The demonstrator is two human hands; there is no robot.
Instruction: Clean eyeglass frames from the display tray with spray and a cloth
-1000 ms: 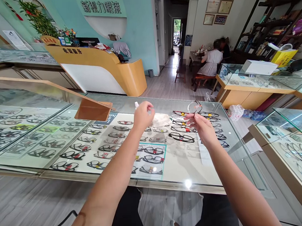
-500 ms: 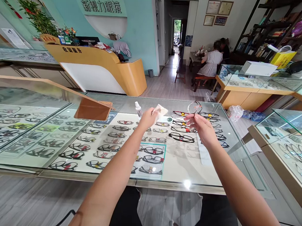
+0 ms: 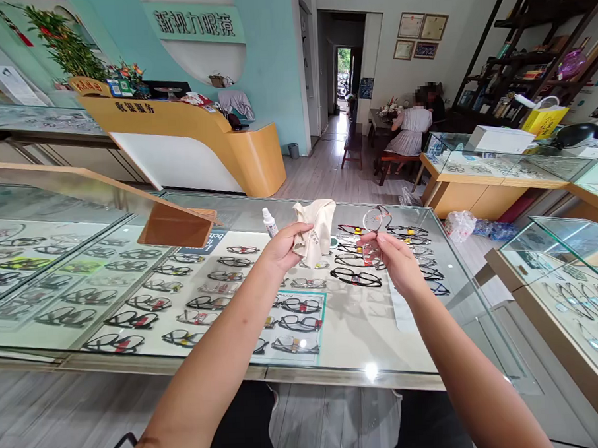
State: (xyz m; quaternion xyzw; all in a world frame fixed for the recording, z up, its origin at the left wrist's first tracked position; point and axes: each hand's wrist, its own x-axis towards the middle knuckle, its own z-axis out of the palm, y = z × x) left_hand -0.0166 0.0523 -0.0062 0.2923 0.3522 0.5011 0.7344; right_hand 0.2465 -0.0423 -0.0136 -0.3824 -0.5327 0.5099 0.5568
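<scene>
My left hand (image 3: 280,248) is closed on a cream cleaning cloth (image 3: 316,228), lifted above the glass display counter (image 3: 363,327). My right hand (image 3: 394,259) pinches a pair of thin-rimmed glasses (image 3: 375,222), held upright over the counter, a short gap from the cloth. A small white spray bottle (image 3: 269,222) stands on the glass just left of my left hand. Rows of spectacle frames (image 3: 302,304) lie under the glass below both hands.
An angled wooden mirror stand (image 3: 177,224) sits on the counter at the left. Other glass cases stand at the right (image 3: 568,265). An orange reception desk (image 3: 201,142) lies behind. People sit at a far table (image 3: 411,130).
My left hand let go of the spray bottle, took the cloth off the counter and raised it toward the glasses. My right hand kept the glasses nearly still.
</scene>
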